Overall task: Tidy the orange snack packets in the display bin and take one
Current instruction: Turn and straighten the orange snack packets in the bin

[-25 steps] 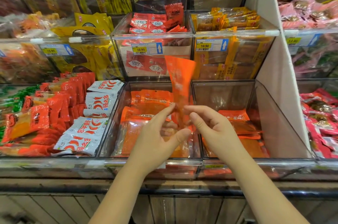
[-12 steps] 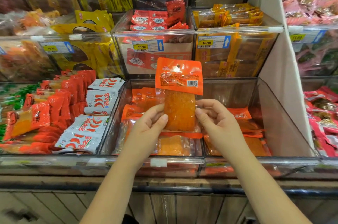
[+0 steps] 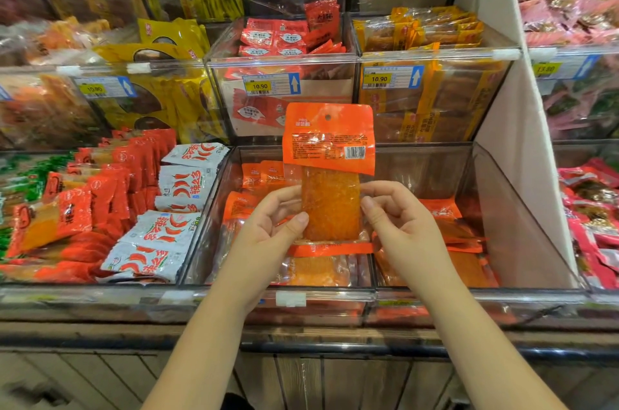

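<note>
Orange packet (image 3: 330,175) upright, above clear bin (image 3: 522,225), back label facing camera. Left hand (image 3: 268,228) pinches left edge, right hand (image 3: 398,225) pinches right edge. Step: taking one, apparently inspecting. Next likely: lift clear of bin, steady grip.

Clear display bin (image 3: 335,291) of orange packets (image 3: 313,270)
</note>
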